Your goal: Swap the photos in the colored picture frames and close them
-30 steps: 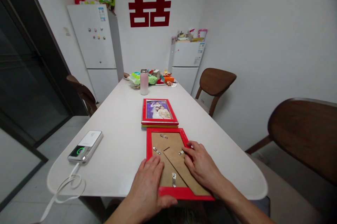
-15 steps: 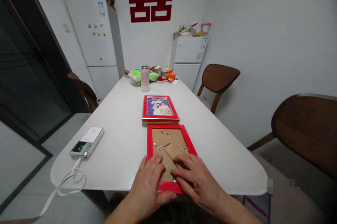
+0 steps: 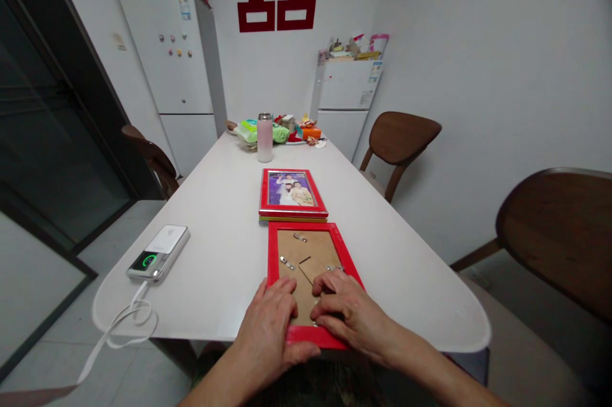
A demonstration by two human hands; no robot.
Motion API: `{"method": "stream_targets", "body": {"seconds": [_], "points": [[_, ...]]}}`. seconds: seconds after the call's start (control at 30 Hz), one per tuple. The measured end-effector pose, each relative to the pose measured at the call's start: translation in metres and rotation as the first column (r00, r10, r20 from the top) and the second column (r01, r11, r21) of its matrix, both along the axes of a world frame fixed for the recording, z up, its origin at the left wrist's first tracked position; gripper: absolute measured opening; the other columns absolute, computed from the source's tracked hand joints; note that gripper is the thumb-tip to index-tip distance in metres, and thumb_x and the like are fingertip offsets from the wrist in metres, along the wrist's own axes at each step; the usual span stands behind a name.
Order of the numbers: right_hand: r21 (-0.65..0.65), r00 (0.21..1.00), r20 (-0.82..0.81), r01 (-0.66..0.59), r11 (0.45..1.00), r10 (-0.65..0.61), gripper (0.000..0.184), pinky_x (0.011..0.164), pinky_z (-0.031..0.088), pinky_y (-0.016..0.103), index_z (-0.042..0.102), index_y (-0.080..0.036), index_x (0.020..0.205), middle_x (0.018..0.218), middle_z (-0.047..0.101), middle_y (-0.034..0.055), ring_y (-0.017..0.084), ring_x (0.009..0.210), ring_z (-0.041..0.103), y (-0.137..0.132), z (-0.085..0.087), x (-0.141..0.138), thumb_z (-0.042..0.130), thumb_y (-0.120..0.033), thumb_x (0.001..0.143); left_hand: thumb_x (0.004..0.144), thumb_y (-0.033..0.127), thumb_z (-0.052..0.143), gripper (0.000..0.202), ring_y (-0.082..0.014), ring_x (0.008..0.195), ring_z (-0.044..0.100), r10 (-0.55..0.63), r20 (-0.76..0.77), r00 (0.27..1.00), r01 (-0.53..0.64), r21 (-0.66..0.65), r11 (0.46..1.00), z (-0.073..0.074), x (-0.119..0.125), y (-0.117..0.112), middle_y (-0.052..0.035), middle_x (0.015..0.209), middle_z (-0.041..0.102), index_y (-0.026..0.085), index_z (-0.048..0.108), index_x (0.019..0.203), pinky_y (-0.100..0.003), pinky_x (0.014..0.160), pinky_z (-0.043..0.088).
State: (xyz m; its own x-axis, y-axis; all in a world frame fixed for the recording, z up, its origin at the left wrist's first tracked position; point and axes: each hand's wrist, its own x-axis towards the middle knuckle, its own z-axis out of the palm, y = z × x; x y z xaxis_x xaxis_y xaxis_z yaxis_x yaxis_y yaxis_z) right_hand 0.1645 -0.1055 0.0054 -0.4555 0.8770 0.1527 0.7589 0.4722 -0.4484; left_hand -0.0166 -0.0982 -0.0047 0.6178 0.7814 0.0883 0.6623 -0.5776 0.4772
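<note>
A red picture frame (image 3: 351, 270) lies face down at the table's near edge, its brown backing board (image 3: 301, 282) upward. Small metal clips (image 3: 287, 263) are fixed around the board, and a thin dark slit runs near its middle. My left hand (image 3: 270, 321) grips the frame's lower left corner, fingers over the board and thumb along the near rim. On the lower right, my right hand (image 3: 351, 314) has its fingers curled down at the bottom metal clip (image 3: 314, 323), which is mostly hidden. Just beyond, a red frame with a photo (image 3: 291, 190) lies face up on another frame.
A white power bank (image 3: 160, 254) with a cable (image 3: 115, 327) sits on the table's left. Farther back stand a pink bottle (image 3: 264, 138) and green packages (image 3: 248, 131). Wooden chairs (image 3: 401, 139) flank the white table (image 3: 215, 215).
My right hand's fingers have curled more and drawn together at the bottom clip, now covering more of the slit. My left hand stays on the frame. The view has tilted slightly.
</note>
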Motion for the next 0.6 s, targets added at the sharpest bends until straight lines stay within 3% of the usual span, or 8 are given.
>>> {"method": "stream_targets", "body": {"seconds": [0.23, 0.37, 0.6], "points": [[-0.06, 1.0, -0.024, -0.016, 0.998, 0.015, 0.015, 0.076, 0.038, 0.03, 0.065, -0.024, 0.074, 0.083, 0.054, 0.0027, 0.015, 0.083, 0.048, 0.001, 0.008, 0.0, 0.05, -0.02, 0.073, 0.056, 0.045, 0.066, 0.04, -0.0266, 0.113, 0.039, 0.005, 0.056, 0.998, -0.006, 0.031, 0.999, -0.008, -0.001, 0.0, -0.0141, 0.121, 0.046, 0.016, 0.053, 0.08, -0.047, 0.097, 0.024], [-0.035, 0.99, -0.099, 0.098, 0.995, -0.101, 0.021, 0.072, 0.04, 0.024, 0.062, -0.019, 0.089, 0.084, 0.058, 0.0048, 0.013, 0.08, 0.051, 0.024, 0.005, -0.013, 0.044, -0.021, 0.078, 0.054, 0.044, 0.068, 0.04, -0.0268, 0.111, 0.041, 0.011, 0.119, 0.993, -0.02, 0.072, 0.997, -0.013, -0.001, -0.001, -0.0139, 0.118, 0.049, 0.017, 0.053, 0.079, -0.047, 0.096, 0.025], [0.058, 0.973, 0.052, 0.22, 0.974, -0.223, 0.019, 0.068, 0.038, 0.025, 0.064, -0.016, 0.073, 0.074, 0.062, 0.006, 0.016, 0.074, 0.054, 0.064, -0.006, -0.042, 0.045, -0.019, 0.076, 0.051, 0.046, 0.069, 0.041, -0.0282, 0.107, 0.045, 0.017, 0.148, 0.989, -0.027, 0.06, 0.998, -0.012, 0.001, 0.0, -0.0147, 0.115, 0.05, 0.017, 0.052, 0.075, -0.047, 0.092, 0.029]]}}
